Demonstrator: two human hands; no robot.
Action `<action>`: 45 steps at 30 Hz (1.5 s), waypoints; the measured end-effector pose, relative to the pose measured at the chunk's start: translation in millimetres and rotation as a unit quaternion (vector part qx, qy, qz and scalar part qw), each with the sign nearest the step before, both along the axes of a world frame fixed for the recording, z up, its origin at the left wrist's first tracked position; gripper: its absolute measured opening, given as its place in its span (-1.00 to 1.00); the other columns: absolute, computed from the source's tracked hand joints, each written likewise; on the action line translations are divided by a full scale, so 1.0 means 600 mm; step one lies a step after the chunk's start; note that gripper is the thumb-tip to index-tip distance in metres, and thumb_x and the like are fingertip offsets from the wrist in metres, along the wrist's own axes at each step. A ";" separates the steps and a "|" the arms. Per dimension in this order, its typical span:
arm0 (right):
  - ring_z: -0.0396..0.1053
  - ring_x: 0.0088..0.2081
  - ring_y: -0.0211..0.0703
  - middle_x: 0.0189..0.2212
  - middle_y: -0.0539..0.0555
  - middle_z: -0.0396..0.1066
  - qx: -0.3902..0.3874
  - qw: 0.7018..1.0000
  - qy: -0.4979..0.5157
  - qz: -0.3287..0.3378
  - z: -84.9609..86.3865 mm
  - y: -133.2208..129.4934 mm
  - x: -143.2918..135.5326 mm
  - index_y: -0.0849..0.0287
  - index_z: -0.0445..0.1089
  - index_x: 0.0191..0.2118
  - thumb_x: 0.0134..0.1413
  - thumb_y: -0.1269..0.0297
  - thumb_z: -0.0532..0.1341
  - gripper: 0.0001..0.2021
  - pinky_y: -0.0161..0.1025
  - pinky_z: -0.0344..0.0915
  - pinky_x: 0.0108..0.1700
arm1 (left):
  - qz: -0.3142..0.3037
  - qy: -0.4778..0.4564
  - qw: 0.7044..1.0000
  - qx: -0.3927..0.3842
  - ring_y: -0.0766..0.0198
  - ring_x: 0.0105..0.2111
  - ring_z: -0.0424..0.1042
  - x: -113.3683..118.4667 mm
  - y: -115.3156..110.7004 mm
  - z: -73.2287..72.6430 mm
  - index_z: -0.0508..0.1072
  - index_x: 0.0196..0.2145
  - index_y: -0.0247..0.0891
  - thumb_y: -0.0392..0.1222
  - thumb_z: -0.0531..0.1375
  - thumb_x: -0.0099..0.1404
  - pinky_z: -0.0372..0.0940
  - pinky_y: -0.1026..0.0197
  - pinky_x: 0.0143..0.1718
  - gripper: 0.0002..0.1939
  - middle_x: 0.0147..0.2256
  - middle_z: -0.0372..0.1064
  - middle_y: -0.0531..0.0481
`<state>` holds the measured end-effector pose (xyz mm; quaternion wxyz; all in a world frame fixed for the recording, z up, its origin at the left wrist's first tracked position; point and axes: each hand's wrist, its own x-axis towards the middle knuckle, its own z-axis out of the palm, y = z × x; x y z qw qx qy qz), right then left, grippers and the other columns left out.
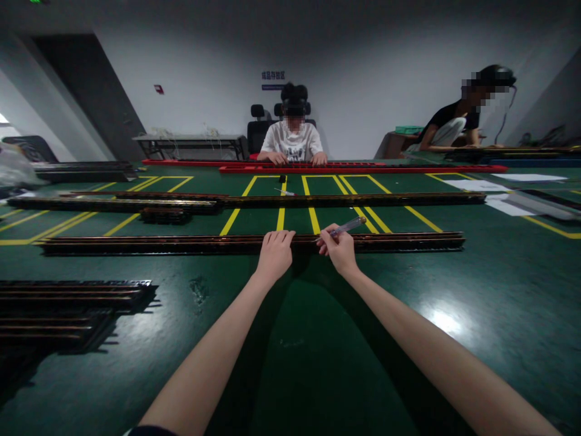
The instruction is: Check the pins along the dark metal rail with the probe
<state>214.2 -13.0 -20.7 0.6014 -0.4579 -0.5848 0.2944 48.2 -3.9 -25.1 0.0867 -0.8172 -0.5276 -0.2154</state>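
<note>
A long, dark bar assembly [181,243] with thin coppery lines runs crosswise on the green table in front of me. My left hand [276,251] rests over its middle, fingers bent over the bar and pressed together. To the right, my right hand [338,247] is closed around a slim screwdriver [347,226] with a see-through handle and a brownish end. The handle slants up to the right, and its thin shaft points down-left to the bar. Where exactly the tip touches is too small to tell.
A second long dark bar [354,198] lies farther back, with a short dark stack [166,215] near it. More dark bars [68,297] lie at left. Red rails [363,169] lie before a seated person [293,142]; another person [447,124] leans at right. Papers [508,203] lie there.
</note>
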 end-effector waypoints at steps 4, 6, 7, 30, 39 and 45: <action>0.29 -0.66 -0.35 -0.61 -0.02 0.33 -0.007 1.000 0.003 0.003 0.000 0.000 0.000 0.18 0.23 -0.50 0.04 0.12 0.18 -0.75 -0.42 0.23 -0.66 | 0.001 0.004 1.000 0.004 0.16 0.05 0.29 0.000 0.000 0.000 0.32 0.06 -0.32 -0.40 -0.08 0.26 0.14 -0.01 0.13 -0.56 0.02 0.36 -0.14; 0.28 -0.67 -0.36 -0.62 -0.03 0.33 -0.009 1.000 0.006 0.002 0.000 0.001 0.000 0.18 0.23 -0.51 0.04 0.13 0.18 -0.75 -0.42 0.22 -0.67 | 0.001 0.006 1.000 0.006 0.16 0.05 0.29 0.000 -0.001 0.000 0.32 0.06 -0.32 -0.40 -0.07 0.25 0.14 -0.01 0.13 -0.56 0.02 0.36 -0.14; 0.28 -0.68 -0.36 -0.62 -0.03 0.33 -0.010 1.000 0.008 0.002 -0.001 0.001 0.000 0.18 0.23 -0.51 0.04 0.13 0.18 -0.75 -0.42 0.21 -0.67 | 0.001 0.006 1.000 0.006 0.16 0.05 0.29 0.000 -0.001 0.000 0.32 0.06 -0.32 -0.40 -0.07 0.25 0.14 -0.01 0.13 -0.56 0.02 0.36 -0.14; 0.29 -0.68 -0.32 -0.63 -0.01 0.35 -0.017 0.999 0.030 -0.009 0.000 -0.001 -0.001 0.19 0.25 -0.49 0.02 0.10 0.18 -0.74 -0.39 0.19 -0.68 | 0.002 0.003 1.000 -0.010 0.15 0.07 0.27 0.001 -0.002 0.003 0.31 0.08 -0.34 -0.41 -0.09 0.26 0.11 -0.01 0.15 -0.54 0.04 0.34 -0.14; 0.27 -0.71 -0.32 -0.68 -0.03 0.33 -0.004 0.995 0.071 -0.067 0.000 0.000 0.000 0.18 0.24 -0.50 0.01 0.09 0.17 -0.74 -0.40 0.17 -0.71 | -0.004 0.001 1.000 -0.007 0.15 0.07 0.27 -0.001 -0.002 0.002 0.31 0.07 -0.30 -0.41 -0.09 0.26 0.12 -0.04 0.14 -0.55 0.04 0.34 -0.14; 0.29 -0.69 -0.33 -0.65 -0.02 0.33 -0.005 0.998 0.053 -0.039 0.000 0.001 0.002 0.18 0.25 -0.50 0.00 0.08 0.18 -0.73 -0.40 0.19 -0.70 | -0.002 0.004 1.000 -0.002 0.16 0.07 0.28 0.000 -0.001 0.000 0.31 0.07 -0.29 -0.40 -0.09 0.26 0.12 -0.01 0.14 -0.55 0.03 0.35 -0.13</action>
